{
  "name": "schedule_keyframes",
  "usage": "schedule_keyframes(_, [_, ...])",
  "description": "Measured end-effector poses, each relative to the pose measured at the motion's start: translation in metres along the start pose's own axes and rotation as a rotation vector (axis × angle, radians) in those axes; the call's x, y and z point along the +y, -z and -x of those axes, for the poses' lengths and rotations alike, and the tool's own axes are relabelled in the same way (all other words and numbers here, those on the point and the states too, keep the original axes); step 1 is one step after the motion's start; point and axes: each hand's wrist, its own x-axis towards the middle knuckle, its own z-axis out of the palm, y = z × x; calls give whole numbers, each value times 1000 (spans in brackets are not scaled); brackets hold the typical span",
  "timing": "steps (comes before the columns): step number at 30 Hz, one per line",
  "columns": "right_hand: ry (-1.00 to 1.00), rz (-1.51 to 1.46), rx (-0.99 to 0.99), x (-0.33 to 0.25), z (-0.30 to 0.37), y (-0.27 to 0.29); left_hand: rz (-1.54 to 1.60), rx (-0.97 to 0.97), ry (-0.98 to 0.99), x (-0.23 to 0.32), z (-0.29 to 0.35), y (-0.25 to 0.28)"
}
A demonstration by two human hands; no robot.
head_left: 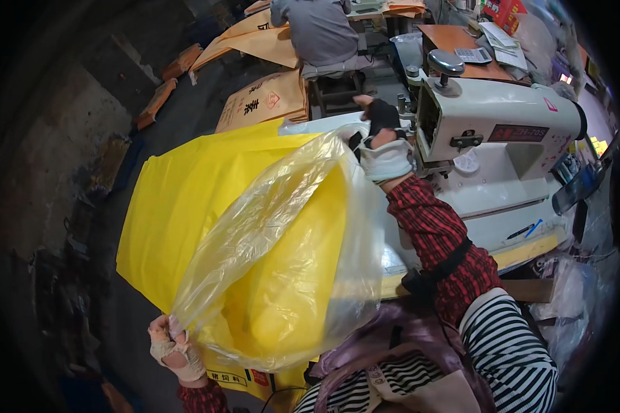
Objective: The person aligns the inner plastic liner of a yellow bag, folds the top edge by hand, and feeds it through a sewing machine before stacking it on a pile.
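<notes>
A clear plastic liner bag (251, 217) is stretched wide between my two hands, its mouth gaping toward me. My left hand (176, 350), wrapped in pale tape, is closed on the near left edge of the liner. Farther off, beside the sewing machine, my right hand (381, 127) wears a dark fingerless glove with a white cuff and is closed on the liner's opposite edge; one finger sticks out. Beneath the liner, large yellow sacks (179, 199) lie spread out, and their yellow shows through the film. Folds of plastic partly hide the fingertips of my right hand.
A white industrial sewing machine (503, 120) stands on its table at right, with pens (530, 228) near the edge. Brown paper sacks (265, 103) lie beyond. A person in grey (320, 31) sits ahead. A wooden desk (448, 45) carries a calculator (474, 56) and papers.
</notes>
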Motion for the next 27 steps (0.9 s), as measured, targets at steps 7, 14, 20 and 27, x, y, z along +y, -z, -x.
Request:
schedule_keyframes(7, [377, -107, -789, -31, 122, -47, 14, 49, 57, -19, 2, 15])
schedule_keyframes(14, [-177, 20, -496, 16, 41, -50, -121, 25, 67, -35, 33, 32])
schedule_keyframes(20, [205, 264, -511, -3, 3, -78, 146, -361, 368, -60, 65, 61])
schedule_keyframes(27, [126, 308, -919, -59, 11, -65, -628, 232, -226, 22, 15, 67])
